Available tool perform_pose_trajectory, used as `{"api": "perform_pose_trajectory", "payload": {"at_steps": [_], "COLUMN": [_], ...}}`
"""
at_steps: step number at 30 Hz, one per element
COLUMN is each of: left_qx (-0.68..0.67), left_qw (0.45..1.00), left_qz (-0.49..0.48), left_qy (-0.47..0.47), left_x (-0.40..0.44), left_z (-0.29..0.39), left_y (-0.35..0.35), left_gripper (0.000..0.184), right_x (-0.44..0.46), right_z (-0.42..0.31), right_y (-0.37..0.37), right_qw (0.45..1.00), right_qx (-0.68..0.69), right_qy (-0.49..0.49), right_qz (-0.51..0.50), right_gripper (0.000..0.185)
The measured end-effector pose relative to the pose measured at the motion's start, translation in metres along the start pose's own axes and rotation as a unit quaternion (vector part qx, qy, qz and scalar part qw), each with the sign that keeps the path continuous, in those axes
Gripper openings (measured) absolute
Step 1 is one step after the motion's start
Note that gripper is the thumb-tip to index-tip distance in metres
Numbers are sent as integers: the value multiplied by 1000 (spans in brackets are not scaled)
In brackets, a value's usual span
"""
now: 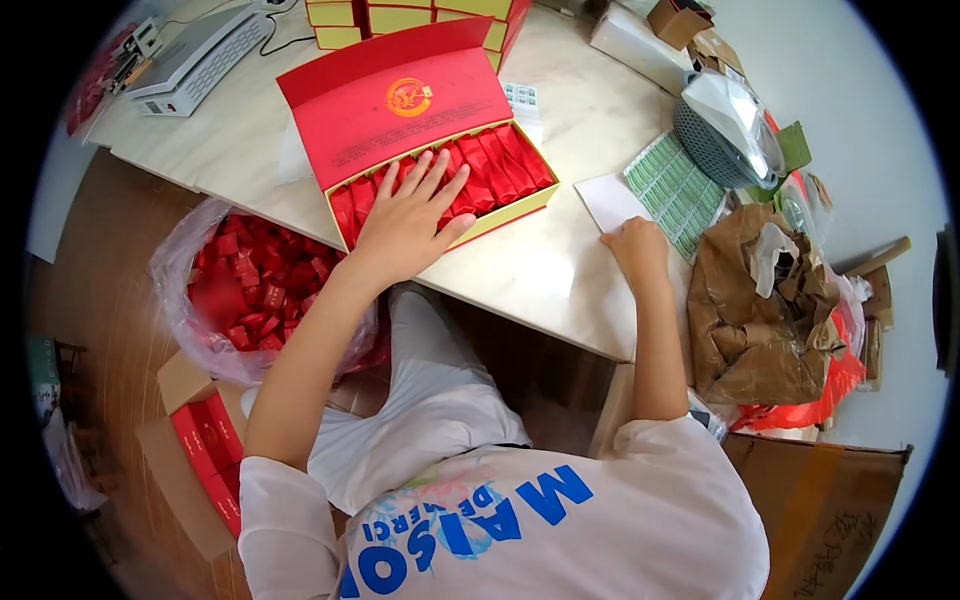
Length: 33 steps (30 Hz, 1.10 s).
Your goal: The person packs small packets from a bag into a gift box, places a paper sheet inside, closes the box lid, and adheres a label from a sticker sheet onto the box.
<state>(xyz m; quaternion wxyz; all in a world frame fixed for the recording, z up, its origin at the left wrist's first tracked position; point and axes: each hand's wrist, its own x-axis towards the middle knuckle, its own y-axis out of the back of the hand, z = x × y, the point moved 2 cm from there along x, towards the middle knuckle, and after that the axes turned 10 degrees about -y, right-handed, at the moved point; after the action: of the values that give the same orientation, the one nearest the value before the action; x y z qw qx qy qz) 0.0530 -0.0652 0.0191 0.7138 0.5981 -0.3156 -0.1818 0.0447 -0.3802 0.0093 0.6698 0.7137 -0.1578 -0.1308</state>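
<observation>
On the table stands a red and yellow box [503, 217] with its red lid [340, 115] raised, filled with a row of red packets [497, 165]. My left hand [405, 225] lies on the packets with its fingers spread, covering some of them. Farther right, my right hand [637, 248] has its fingers curled at the edge of a white sheet [605, 200]. Whether it pinches the sheet is hard to make out. Beside that sheet lies a sheet of green stickers [677, 190].
Below the table edge [540, 325] at left is a plastic bag [180, 270] of red packets. Yellow boxes [400, 18] and a grey scale [200, 65] stand at the back. A blue-grey basket [705, 145] and brown paper bag [735, 340] are at right.
</observation>
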Motion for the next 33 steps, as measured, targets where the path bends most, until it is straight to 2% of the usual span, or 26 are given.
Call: {"api": "perform_pose_trajectory", "payload": {"at_steps": [9,13,15,18,19,21,22,23,24,25,26,27,29,31,33], "left_qx": [-11,-6,-9,-71,-84,-292,-444,-502,-501,-498,-502,-488,-447,-441,-435], "left_qw": [1000,1000,1000,997,995,953,875,825,804,782,743,725,724,720,723], "left_qz": [1,0,0,-6,31,85,195,256,314,365,429,468,487,486,475], "left_qy": [4,-3,-11,-28,-42,-10,-6,31,58,81,111,133,200,226,248], "left_x": [0,-1,-2,-7,-9,-12,-11,-18,-25,-33,-42,-54,-82,-102,-119], "left_z": [2,1,-2,-19,-24,-31,-37,-37,-45,-55,-62,-65,-66,-70,-75], "left_y": [4,1,4,9,6,21,16,30,32,31,29,30,35,25,13], "left_gripper": [61,60,58,56,54,51,44,39,38,37,35,34,32,31,33], "right_x": [5,15,15,4,-3,-25,-31,-40,-48,-49,-52,-58,-68,-74,-82], "right_z": [12,17,15,5,2,-15,-24,-34,-43,-53,-65,-78,-114,-140,-163], "right_y": [0,-12,-6,28,43,78,83,90,92,88,82,76,71,50,32], "right_qw": [998,997,997,991,987,973,972,929,865,864,852,837,834,836,823], "right_qx": [45,2,-5,13,19,98,99,193,286,290,279,265,262,215,208], "right_qy": [47,61,17,-27,-45,-22,-3,68,131,131,206,278,362,430,468], "right_qz": [12,41,81,134,154,208,214,307,390,391,392,389,325,263,246], "right_gripper": [34,31,26,26,25,18,18,14,10,10,10,12,21,24,32]}}
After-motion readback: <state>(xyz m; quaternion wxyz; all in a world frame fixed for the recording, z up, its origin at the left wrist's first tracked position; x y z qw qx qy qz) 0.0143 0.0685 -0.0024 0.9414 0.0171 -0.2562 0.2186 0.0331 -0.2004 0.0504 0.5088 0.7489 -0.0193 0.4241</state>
